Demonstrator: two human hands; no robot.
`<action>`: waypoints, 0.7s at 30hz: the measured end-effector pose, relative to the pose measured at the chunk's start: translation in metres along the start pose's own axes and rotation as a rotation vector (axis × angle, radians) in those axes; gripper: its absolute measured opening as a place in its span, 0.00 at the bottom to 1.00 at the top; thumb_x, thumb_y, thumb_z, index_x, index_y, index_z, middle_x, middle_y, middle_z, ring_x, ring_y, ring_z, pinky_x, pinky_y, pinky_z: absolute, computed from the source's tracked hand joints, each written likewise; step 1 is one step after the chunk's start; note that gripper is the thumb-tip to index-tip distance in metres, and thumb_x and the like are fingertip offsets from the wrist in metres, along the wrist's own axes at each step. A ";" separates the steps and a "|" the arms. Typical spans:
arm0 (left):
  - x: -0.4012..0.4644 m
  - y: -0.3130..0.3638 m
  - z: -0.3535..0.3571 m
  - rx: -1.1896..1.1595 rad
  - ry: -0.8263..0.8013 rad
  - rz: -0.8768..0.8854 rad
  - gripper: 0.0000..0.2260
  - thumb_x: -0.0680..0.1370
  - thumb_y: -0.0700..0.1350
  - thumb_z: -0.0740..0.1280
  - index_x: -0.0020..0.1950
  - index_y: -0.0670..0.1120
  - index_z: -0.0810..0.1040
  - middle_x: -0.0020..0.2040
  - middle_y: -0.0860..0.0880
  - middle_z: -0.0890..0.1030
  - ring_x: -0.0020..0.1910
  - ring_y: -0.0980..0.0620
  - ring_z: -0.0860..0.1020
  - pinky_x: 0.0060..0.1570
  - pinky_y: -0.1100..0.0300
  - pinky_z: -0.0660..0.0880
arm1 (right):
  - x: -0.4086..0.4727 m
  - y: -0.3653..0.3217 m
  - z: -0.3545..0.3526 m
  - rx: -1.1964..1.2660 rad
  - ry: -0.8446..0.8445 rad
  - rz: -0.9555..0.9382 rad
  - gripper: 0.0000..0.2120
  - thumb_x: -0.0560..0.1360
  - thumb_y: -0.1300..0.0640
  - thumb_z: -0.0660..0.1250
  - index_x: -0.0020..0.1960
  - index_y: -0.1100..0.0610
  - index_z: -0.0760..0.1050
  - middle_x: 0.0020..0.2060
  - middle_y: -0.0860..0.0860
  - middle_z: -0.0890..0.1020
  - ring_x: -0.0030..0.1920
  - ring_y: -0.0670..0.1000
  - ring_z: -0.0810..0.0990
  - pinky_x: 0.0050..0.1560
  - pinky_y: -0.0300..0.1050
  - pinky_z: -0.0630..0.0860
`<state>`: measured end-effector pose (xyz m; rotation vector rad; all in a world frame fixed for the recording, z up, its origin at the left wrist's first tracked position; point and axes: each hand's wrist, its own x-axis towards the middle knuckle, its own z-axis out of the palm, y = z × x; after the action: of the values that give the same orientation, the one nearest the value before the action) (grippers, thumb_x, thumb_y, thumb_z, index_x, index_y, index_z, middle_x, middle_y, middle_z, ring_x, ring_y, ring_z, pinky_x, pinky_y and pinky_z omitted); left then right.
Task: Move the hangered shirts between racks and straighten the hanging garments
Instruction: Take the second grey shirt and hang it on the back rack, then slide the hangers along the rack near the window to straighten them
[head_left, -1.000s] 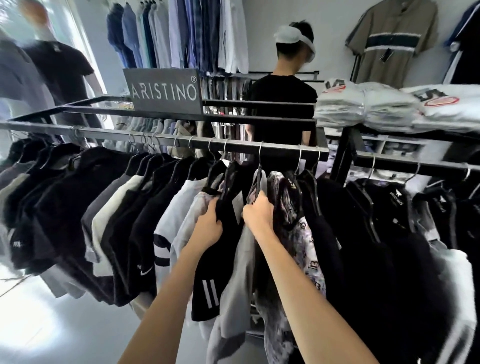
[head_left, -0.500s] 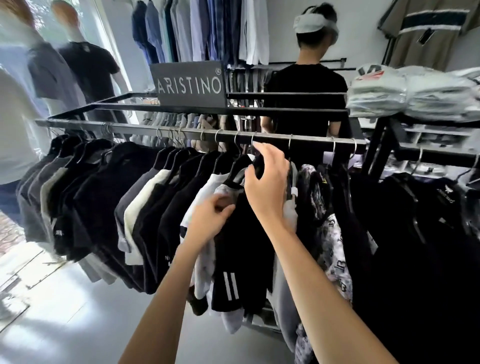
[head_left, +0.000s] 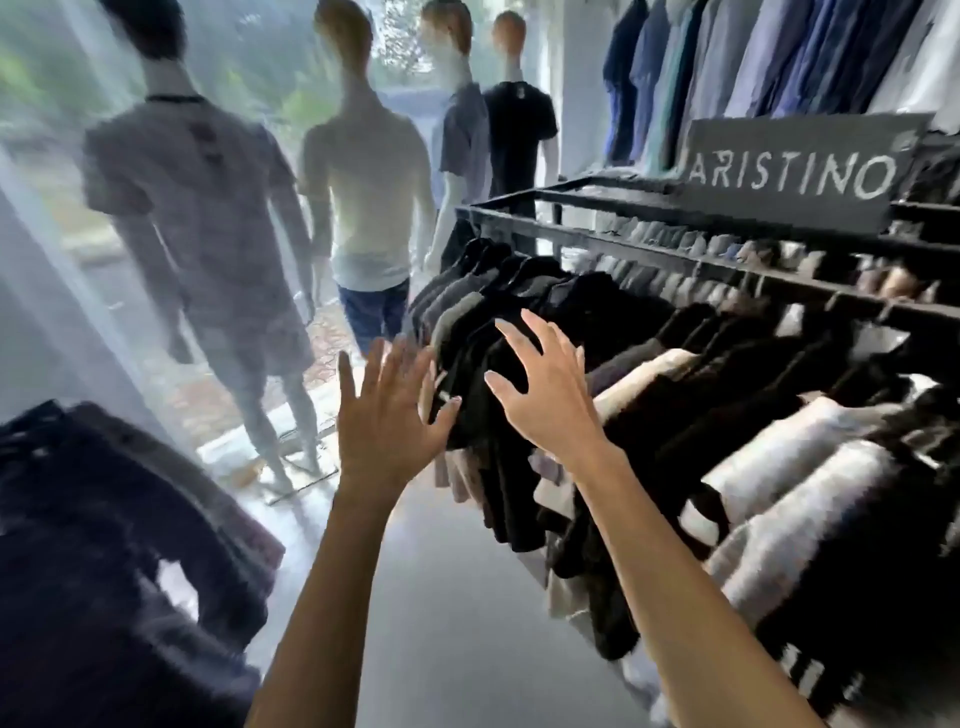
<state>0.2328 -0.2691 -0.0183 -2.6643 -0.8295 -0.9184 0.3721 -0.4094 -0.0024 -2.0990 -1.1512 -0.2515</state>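
Note:
A black metal rack (head_left: 675, 260) runs from the middle toward the right, packed with several black, grey and white hangered shirts (head_left: 649, 395). Both hands are raised at the rack's left end with fingers spread. My left hand (head_left: 387, 415) hovers just left of the end garments and holds nothing. My right hand (head_left: 545, 389) is over the shoulders of the outermost black shirts (head_left: 483, 364); whether it touches them is not clear. The frame is blurred by motion.
Several dressed mannequins (head_left: 363, 197) stand at the shop window on the left. A dark pile of garments (head_left: 104, 545) fills the lower left. An ARISTINO sign (head_left: 800, 171) stands on the rack top, with blue shirts (head_left: 753, 67) hung on the wall behind. Grey floor lies between.
The view has swung left from the rack's middle to its left end. Both hands have let go of the black shirt and hanger they held and now are spread open.

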 end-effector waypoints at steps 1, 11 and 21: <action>-0.004 -0.023 -0.001 0.011 -0.014 -0.052 0.30 0.77 0.66 0.57 0.75 0.52 0.70 0.75 0.46 0.69 0.77 0.44 0.63 0.77 0.40 0.47 | 0.010 -0.016 0.020 0.022 -0.022 -0.035 0.30 0.81 0.45 0.64 0.81 0.45 0.59 0.81 0.49 0.55 0.81 0.57 0.50 0.79 0.67 0.45; -0.086 -0.193 -0.040 0.152 0.005 -0.610 0.31 0.79 0.68 0.52 0.75 0.53 0.68 0.76 0.50 0.66 0.79 0.50 0.57 0.78 0.45 0.42 | 0.046 -0.181 0.190 0.358 -0.228 -0.391 0.29 0.77 0.42 0.66 0.76 0.48 0.68 0.76 0.53 0.68 0.76 0.58 0.65 0.73 0.67 0.63; -0.141 -0.260 -0.051 0.336 0.047 -0.901 0.32 0.79 0.66 0.55 0.77 0.48 0.66 0.77 0.49 0.65 0.79 0.49 0.55 0.78 0.44 0.47 | 0.040 -0.277 0.282 0.586 -0.653 -0.561 0.25 0.80 0.50 0.66 0.77 0.47 0.68 0.77 0.47 0.65 0.78 0.50 0.61 0.79 0.52 0.58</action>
<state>-0.0326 -0.1364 -0.0625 -1.9269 -2.0241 -0.8677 0.1292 -0.0984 -0.0500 -1.3222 -1.9067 0.5077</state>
